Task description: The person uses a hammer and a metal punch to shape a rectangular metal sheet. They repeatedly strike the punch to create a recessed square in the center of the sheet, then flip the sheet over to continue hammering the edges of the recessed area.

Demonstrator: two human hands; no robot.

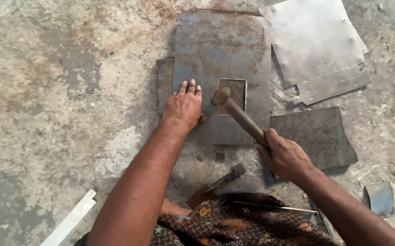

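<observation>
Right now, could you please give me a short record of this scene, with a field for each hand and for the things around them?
Setting: rough concrete floor, seen from above
Left hand: flat, palm down, on the rusty metal sheet
Right hand: closed around the hammer handle
Hammer head: over the rectangular cut-out in the sheet
Upper right: stack of paler metal sheets
Right of sheet: darker plate
Near lap: chisel, thin rod, patterned cloth
Lower left: pale metal strip

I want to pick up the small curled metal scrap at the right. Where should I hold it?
Take the scrap by its raised left edge, coming from the left: that edge curls up off the floor, so fingers can get under it.
</observation>
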